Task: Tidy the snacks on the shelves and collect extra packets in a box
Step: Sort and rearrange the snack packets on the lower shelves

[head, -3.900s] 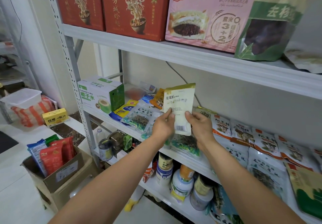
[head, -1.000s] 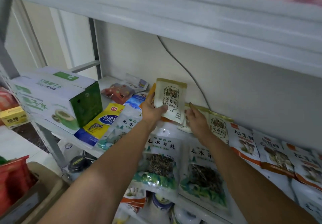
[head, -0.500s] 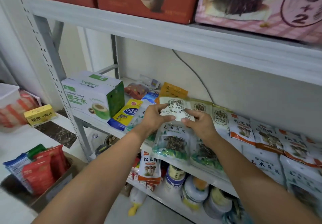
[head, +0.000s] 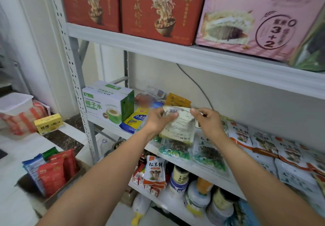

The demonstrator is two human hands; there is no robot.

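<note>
Up off the row it comes: the pale packet (head: 179, 125), lying face-up among the others half a second ago, is now lifted and turned, barcode side to the camera, at the centre of the frame. The left hand (head: 161, 118) pinches its upper left corner between thumb and forefinger, right by the barcode. The right hand (head: 207, 122) pinches the upper right edge the same way, remaining fingers curled in. The packet hangs just above the middle shelf (head: 184, 164), in front of the green-and-white pouches lying there. At centre left of the frame sits the coconut-water carton (head: 107, 104). Down in the lower left, the cardboard box (head: 69, 184) holds red and blue packets standing on end.
</note>
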